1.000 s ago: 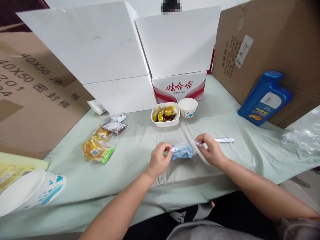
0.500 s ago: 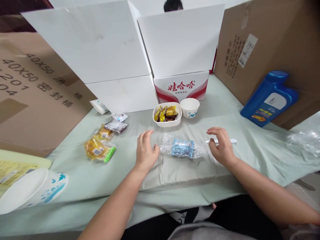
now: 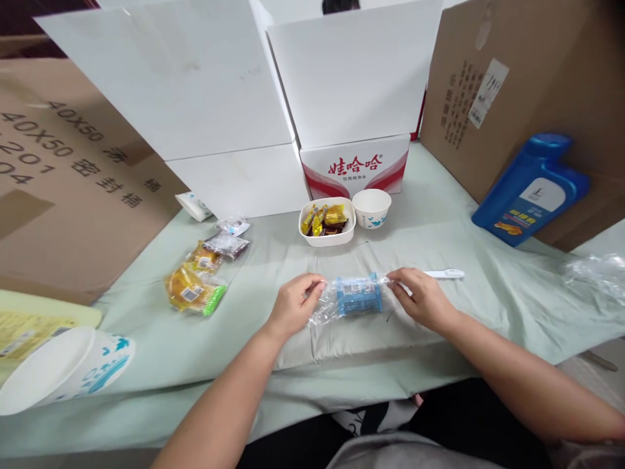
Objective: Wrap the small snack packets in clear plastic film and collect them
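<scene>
A blue snack packet point(image 3: 359, 296) lies on a piece of bubble wrap point(image 3: 326, 307) near the middle of the cloth-covered table. My left hand point(image 3: 295, 303) pinches the wrap's left edge between thumb and fingers. At the other side, my right hand point(image 3: 420, 296) pinches the wrap's right edge. The packet sits between both hands, with clear film around its ends. Just beyond my right hand, a white plastic utility knife or similar slim tool point(image 3: 446, 274) lies partly hidden behind the fingers.
Behind stand a white tray point(image 3: 326, 241) of wrapped snacks and a paper bowl point(image 3: 372, 212). Packaged snacks point(image 3: 188, 290) lie left, near a tipped paper bowl point(image 3: 92, 371). A blue bottle point(image 3: 525, 195) and loose bubble wrap point(image 3: 598, 277) are right. Cardboard boxes point(image 3: 73, 150) enclose the table.
Both hands have closed from an open pose onto the bubble wrap's two ends. The right hand has moved left and slightly down, and the wrap's edges are drawn up around the packet.
</scene>
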`<control>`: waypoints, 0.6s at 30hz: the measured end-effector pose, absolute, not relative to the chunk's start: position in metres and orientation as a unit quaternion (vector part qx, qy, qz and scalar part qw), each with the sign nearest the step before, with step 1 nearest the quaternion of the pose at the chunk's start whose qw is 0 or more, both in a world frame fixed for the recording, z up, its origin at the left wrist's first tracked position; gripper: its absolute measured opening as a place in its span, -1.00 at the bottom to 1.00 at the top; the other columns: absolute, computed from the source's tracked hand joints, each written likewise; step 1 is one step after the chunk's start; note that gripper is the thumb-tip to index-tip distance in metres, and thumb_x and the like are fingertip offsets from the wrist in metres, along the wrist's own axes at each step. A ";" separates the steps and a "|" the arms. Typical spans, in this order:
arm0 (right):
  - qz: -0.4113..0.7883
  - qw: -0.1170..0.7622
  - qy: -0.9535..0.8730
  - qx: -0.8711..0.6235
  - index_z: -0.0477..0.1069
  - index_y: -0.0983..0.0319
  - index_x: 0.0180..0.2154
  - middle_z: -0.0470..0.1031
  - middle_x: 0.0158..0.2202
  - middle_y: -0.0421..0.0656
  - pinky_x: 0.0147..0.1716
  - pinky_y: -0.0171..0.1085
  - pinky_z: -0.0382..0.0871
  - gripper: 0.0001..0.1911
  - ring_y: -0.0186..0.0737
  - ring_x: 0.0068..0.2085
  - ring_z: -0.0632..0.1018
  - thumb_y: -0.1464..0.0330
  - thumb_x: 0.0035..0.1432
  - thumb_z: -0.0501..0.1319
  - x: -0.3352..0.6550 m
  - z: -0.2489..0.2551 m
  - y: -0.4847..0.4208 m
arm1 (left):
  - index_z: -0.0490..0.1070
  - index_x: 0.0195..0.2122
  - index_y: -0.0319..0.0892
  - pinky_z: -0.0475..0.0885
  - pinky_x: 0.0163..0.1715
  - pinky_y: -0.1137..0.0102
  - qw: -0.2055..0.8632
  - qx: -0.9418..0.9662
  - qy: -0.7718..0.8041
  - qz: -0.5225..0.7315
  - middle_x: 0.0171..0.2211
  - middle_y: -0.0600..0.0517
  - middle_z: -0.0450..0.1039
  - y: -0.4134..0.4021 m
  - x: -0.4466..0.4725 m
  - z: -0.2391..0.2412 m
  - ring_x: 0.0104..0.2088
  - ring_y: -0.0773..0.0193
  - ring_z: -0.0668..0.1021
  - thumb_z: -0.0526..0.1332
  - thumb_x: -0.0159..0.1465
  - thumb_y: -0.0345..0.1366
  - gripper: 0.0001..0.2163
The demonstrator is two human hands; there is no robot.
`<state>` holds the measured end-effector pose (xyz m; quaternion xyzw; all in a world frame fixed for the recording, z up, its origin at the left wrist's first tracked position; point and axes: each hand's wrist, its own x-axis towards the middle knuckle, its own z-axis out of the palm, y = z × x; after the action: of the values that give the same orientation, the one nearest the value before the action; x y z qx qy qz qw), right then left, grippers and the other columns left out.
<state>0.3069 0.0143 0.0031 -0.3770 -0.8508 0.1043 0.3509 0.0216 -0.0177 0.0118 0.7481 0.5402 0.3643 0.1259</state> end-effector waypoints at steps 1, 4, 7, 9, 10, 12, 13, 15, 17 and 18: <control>0.080 0.372 -0.836 -0.395 0.42 0.19 -0.19 0.55 -0.31 -0.08 -0.24 -0.14 0.41 -0.80 -0.11 -0.27 0.54 0.35 0.32 0.04 0.308 0.005 0.017 | 0.46 -0.30 -0.15 0.35 -0.41 0.46 0.127 0.723 0.568 0.373 -0.48 0.08 0.47 -0.017 0.021 0.011 -0.48 0.34 0.48 0.10 0.31 -0.22 -0.82; 0.007 0.440 -0.790 -0.427 0.39 0.19 -0.13 0.52 -0.19 -0.01 -0.13 -0.04 0.38 -0.82 -0.02 -0.13 0.51 0.38 0.29 0.06 0.311 0.010 0.022 | 0.44 -0.29 -0.15 0.30 -0.48 0.46 0.143 0.644 0.642 0.391 -0.57 0.13 0.39 -0.009 0.018 0.003 -0.56 0.35 0.44 0.10 0.29 -0.14 -0.78; -0.003 0.487 -0.786 -0.381 0.37 0.17 -0.08 0.50 -0.16 0.00 -0.11 -0.03 0.38 -0.78 -0.03 -0.11 0.49 0.43 0.27 0.06 0.311 0.013 0.020 | 0.40 -0.33 -0.14 0.28 -0.53 0.47 0.196 0.588 0.678 0.396 -0.62 0.15 0.34 0.001 0.018 -0.007 -0.61 0.35 0.41 0.08 0.27 -0.10 -0.77; 0.030 0.452 -0.832 -0.319 0.37 0.16 -0.07 0.51 -0.20 -0.04 -0.14 -0.07 0.39 -0.75 -0.08 -0.15 0.50 0.45 0.26 0.05 0.307 0.012 0.016 | 0.38 -0.35 -0.14 0.27 -0.55 0.47 0.230 0.569 0.687 0.389 -0.65 0.16 0.33 0.006 0.017 -0.011 -0.63 0.34 0.40 0.09 0.25 -0.10 -0.77; 0.048 0.416 -0.858 -0.299 0.37 0.16 -0.04 0.52 -0.19 -0.05 -0.14 -0.07 0.39 -0.74 -0.09 -0.14 0.50 0.45 0.27 0.04 0.305 0.010 0.014 | 0.38 -0.36 -0.14 0.27 -0.54 0.47 0.240 0.561 0.692 0.386 -0.65 0.16 0.34 0.009 0.015 -0.012 -0.62 0.34 0.40 0.10 0.24 -0.11 -0.78; 0.072 0.341 -0.888 -0.300 0.35 0.19 0.03 0.52 -0.09 -0.03 -0.08 -0.04 0.36 -0.70 -0.07 -0.07 0.49 0.43 0.30 0.01 0.300 0.003 0.016 | 0.38 -0.36 -0.15 0.28 -0.54 0.48 0.244 0.539 0.704 0.393 -0.63 0.14 0.35 0.015 0.009 -0.014 -0.60 0.34 0.41 0.12 0.22 -0.13 -0.80; 0.075 0.313 -0.892 -0.317 0.33 0.20 0.07 0.50 -0.02 0.00 -0.04 -0.01 0.34 -0.67 -0.04 -0.01 0.48 0.41 0.32 0.00 0.299 -0.001 0.018 | 0.38 -0.34 -0.16 0.29 -0.54 0.48 0.234 0.520 0.712 0.410 -0.59 0.13 0.38 0.017 0.004 -0.014 -0.59 0.35 0.41 0.13 0.20 -0.15 -0.81; 0.076 0.274 -0.891 -0.354 0.31 0.24 0.12 0.45 0.08 0.04 0.00 0.04 0.30 -0.64 0.01 0.05 0.43 0.36 0.34 -0.01 0.298 -0.009 0.023 | 0.37 -0.26 -0.17 0.32 -0.50 0.48 0.170 0.481 0.717 0.476 -0.46 0.09 0.41 0.021 -0.008 -0.012 -0.54 0.37 0.42 0.16 0.18 -0.20 -0.82; 0.075 0.242 -0.892 -0.375 0.31 0.26 0.13 0.45 0.07 0.05 0.00 0.07 0.28 -0.61 0.05 0.05 0.42 0.33 0.34 0.00 0.299 -0.014 0.028 | 0.34 -0.18 -0.18 0.38 -0.39 0.46 0.057 0.465 0.690 0.551 -0.33 0.04 0.40 0.020 -0.016 -0.007 -0.43 0.35 0.45 0.16 0.18 -0.26 -0.79; 0.075 0.230 -0.893 -0.381 0.32 0.26 0.13 0.46 0.04 0.05 -0.01 0.07 0.28 -0.61 0.06 0.03 0.42 0.32 0.33 0.01 0.299 -0.015 0.030 | 0.34 -0.16 -0.18 0.39 -0.32 0.44 -0.001 0.476 0.665 0.575 -0.29 0.02 0.39 0.017 -0.017 -0.004 -0.36 0.34 0.46 0.14 0.19 -0.28 -0.80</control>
<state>0.2993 0.0296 -0.0152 -0.3806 -0.8925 0.0745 0.2301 -0.0174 0.0170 -0.0044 0.4758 0.6652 0.5755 -0.0009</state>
